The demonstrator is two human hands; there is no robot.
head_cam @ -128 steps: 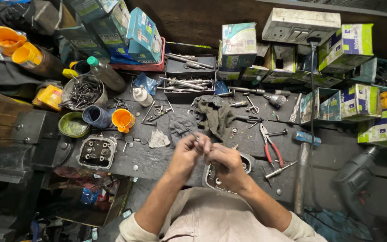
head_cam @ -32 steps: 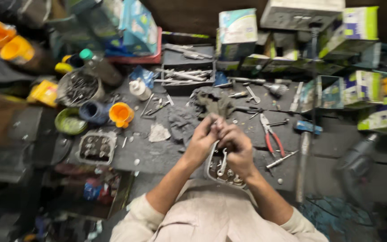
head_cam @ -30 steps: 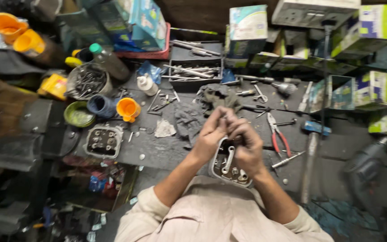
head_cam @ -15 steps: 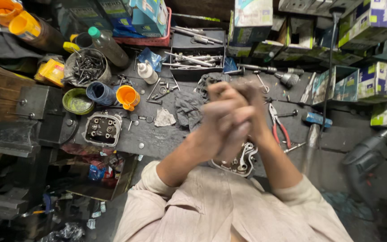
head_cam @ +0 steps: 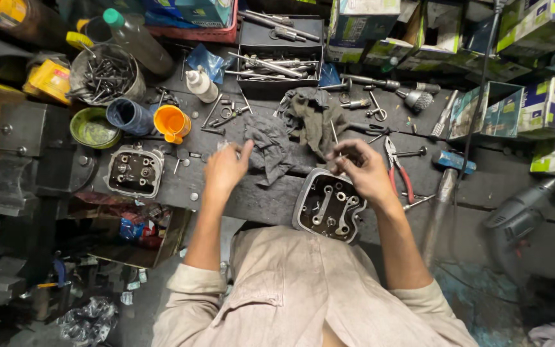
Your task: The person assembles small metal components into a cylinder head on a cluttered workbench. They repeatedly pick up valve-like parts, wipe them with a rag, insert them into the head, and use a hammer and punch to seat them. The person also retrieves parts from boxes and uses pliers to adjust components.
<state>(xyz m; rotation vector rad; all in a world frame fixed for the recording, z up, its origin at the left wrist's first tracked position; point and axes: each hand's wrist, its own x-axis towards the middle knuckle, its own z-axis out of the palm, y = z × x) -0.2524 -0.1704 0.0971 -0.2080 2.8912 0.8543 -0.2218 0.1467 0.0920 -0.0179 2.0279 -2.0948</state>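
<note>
One engine cylinder head (head_cam: 327, 207) lies at the desk's (head_cam: 258, 199) near edge, just under the right hand (head_cam: 362, 171), whose fingers pinch something too small to make out. The left hand (head_cam: 226, 168), fingers loosely spread and empty, touches one of two dark rags (head_cam: 268, 151). A second cylinder head (head_cam: 135, 171) sits well left, near one orange cup (head_cam: 172, 123).

Whatever the right hand (head_cam: 362, 172) pinches is too small to tell.
</note>
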